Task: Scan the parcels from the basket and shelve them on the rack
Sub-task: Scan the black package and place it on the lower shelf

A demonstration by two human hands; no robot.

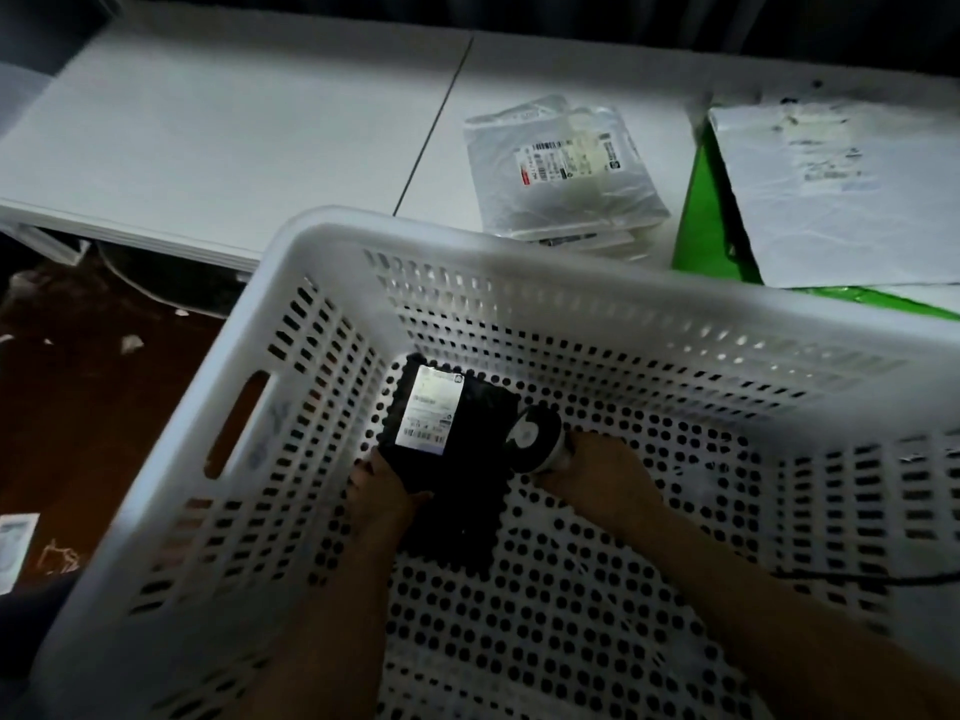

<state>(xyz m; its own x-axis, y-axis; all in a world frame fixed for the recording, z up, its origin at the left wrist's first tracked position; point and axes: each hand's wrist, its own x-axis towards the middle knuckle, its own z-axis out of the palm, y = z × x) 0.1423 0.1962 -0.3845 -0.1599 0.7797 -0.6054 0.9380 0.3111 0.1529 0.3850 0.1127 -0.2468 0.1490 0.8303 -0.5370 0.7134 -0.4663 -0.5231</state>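
White perforated plastic fills the near view: a large laundry-style basket [322,236] with slotted walls and a floor of round holes, into which both bare forearms reach from the bottom edge. The left hand [382,493] grips the near left edge of a black parcel [467,491], thumb lying on its top face and fingers tucked under the edge. That parcel sits low in the basket towards its left wall, the only parcel visible inside; whether it rests on the floor or is raised slightly off it cannot be told. A white shipping label [428,410] with barcodes covers its far end and is brightly lit. Just to the right, the right hand [597,470] is wrapped around the handle of a handheld scanner [535,439], whose round head touches or nearly touches the parcel's right edge. A thin black cable [883,579] runs over the basket's right wall. Left of the basket lies a dark brown floor [104,407] with small scraps on it. Beyond the basket's far rim stands a white table [234,137] made of two tops meeting at a seam. On its right top lies a stack of pale poly mailers [561,163], the uppermost label up. Further right, a large white mailer [841,189] lies on a bright green packet [701,220].
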